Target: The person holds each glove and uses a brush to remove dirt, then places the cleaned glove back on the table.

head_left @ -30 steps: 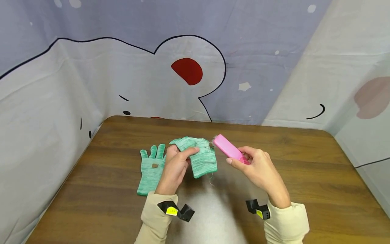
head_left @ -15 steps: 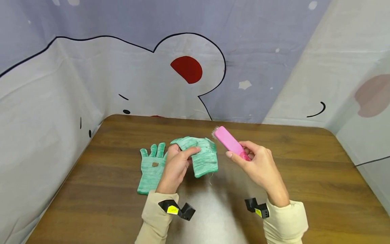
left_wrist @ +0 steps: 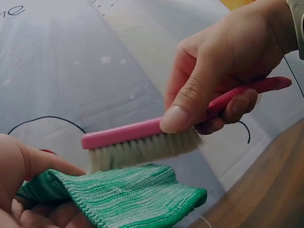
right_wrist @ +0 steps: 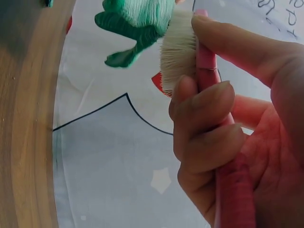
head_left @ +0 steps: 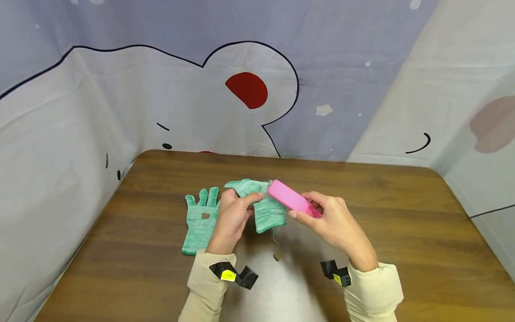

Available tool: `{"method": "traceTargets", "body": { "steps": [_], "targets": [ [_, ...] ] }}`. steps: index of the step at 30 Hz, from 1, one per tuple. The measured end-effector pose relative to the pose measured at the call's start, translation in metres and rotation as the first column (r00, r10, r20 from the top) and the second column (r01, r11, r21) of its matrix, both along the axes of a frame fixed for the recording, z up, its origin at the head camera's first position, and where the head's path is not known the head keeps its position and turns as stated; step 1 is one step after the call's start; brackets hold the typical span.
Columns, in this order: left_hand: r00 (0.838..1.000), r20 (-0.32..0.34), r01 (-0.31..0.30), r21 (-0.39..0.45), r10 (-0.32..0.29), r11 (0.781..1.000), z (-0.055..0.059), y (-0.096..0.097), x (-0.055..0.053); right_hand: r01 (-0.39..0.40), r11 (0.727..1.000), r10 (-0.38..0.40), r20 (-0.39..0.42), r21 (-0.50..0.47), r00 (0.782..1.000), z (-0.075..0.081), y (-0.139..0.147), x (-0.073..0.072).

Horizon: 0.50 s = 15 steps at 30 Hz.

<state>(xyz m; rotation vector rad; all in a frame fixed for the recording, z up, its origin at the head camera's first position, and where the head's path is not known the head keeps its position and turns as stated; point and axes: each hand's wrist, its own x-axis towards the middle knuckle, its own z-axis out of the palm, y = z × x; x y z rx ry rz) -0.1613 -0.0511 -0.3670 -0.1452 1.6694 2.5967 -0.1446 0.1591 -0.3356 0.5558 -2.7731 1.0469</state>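
My left hand [head_left: 233, 214] holds a green knit glove [head_left: 268, 213], thumb on top and fingers beneath, above the table. My right hand [head_left: 335, 221] grips a pink soft-bristled brush [head_left: 287, 197] by its handle. In the left wrist view, the brush's pale bristles [left_wrist: 142, 153] face down, right at the upper surface of the glove [left_wrist: 137, 194]. The right wrist view shows the bristles [right_wrist: 179, 54] against the glove's edge. A second green glove [head_left: 200, 232] lies flat left of my left hand, with a small brown patch [head_left: 205, 215] on its palm.
The wooden table [head_left: 402, 223] reaches back to a patterned cloth [head_left: 161, 98] hung behind and at the sides. A small brown scrap [head_left: 277, 256] shows below the held glove, near a loose thread [head_left: 275, 236] hanging from it.
The brush lifted away to the upper right, then came down and left onto the held glove. A small brown scrap now shows below the glove. My left hand stays about still.
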Motion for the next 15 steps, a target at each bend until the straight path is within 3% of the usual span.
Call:
{"method": "traceTargets", "body": {
  "steps": [7,15],
  "targets": [
    [1.0,-0.002,-0.023,0.025,0.023,0.999,0.001,0.001,-0.002,0.036,0.999,-0.037,0.043,0.023,0.998,0.002,0.011,-0.004],
    [0.999,-0.019,-0.025,0.044,0.026,0.999,0.0,-0.001,-0.002,0.088,0.993,-0.09,0.028,0.08,0.996,0.003,0.021,-0.006]
  ]
}}
